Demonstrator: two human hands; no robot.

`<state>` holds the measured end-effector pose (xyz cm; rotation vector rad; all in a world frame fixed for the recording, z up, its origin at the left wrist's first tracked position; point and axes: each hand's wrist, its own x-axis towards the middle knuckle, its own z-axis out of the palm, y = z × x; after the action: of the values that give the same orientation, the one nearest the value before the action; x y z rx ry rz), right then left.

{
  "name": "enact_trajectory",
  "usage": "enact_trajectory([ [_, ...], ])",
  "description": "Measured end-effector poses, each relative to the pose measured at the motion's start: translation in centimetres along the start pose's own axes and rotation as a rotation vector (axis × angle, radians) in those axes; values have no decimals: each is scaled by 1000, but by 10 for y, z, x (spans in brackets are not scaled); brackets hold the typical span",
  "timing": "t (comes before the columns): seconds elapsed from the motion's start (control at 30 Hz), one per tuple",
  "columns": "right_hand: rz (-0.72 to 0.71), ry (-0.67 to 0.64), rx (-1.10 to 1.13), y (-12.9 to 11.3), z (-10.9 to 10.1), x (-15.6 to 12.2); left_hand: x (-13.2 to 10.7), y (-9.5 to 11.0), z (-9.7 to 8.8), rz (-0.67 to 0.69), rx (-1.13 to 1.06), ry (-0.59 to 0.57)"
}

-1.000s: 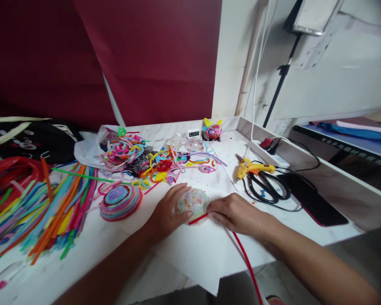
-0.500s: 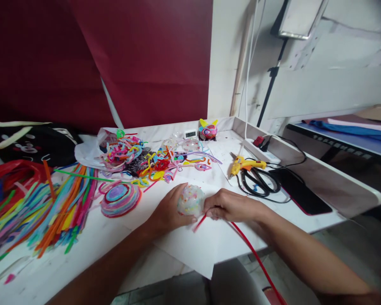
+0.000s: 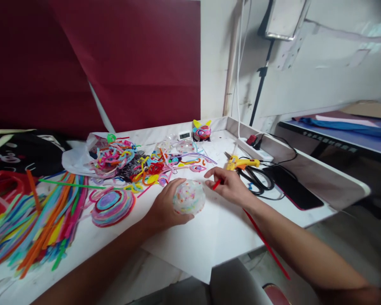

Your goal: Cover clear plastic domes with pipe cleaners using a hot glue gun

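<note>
My left hand is wrapped round the left side of a clear ball dotted with coloured specks, above a white sheet of paper. To the right of the ball, my right hand grips a long red pipe cleaner; one end pokes out by the fingers and the rest trails under the forearm past the table edge. The right fingertips are just apart from the ball. Left of my left hand lies a coiled disc of pink, blue and purple pipe cleaners.
Bundled pipe cleaners spread over the left side. Behind are a tangled pile of colourful pieces, a small clock and a decorated ball with yellow ears. A yellow glue gun, black-handled scissors and a phone lie right.
My right hand has moved away from the ball, up and to the right, taking the red pipe cleaner with it. The left hand still holds the ball. The view has shifted slightly.
</note>
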<state>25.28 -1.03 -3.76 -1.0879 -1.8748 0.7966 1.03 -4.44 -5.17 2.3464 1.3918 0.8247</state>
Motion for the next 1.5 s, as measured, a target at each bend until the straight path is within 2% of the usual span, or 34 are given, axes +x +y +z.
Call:
enact_trajectory([
  [0.1, -46, -14, -191, -4, 1, -2, 2, -4, 6, 125, 26, 18],
  [0.23, -169, -71, -308, -5, 1, -3, 2, -10, 15, 254, 32, 87],
  [0.4, -282, -78, -397, 1, 4, -4, -1, -11, 17, 324, 30, 134],
  [0.57, -363, -96, -596, -2, 7, -11, -4, -13, 14, 426, 63, 139],
  [0.77, -470, -79, -751, -5, 9, -13, -6, -10, 13, 423, 120, 117],
  [0.97, -537, -19, -662, -5, 8, -15, -8, -8, 13, 447, 109, 137],
  [1.2, -532, 33, -439, -7, 8, -15, -11, -6, 11, 450, 79, 186],
  [1.5, -527, 136, -295, -8, 13, -16, -12, -6, 10, 470, 86, 223],
])
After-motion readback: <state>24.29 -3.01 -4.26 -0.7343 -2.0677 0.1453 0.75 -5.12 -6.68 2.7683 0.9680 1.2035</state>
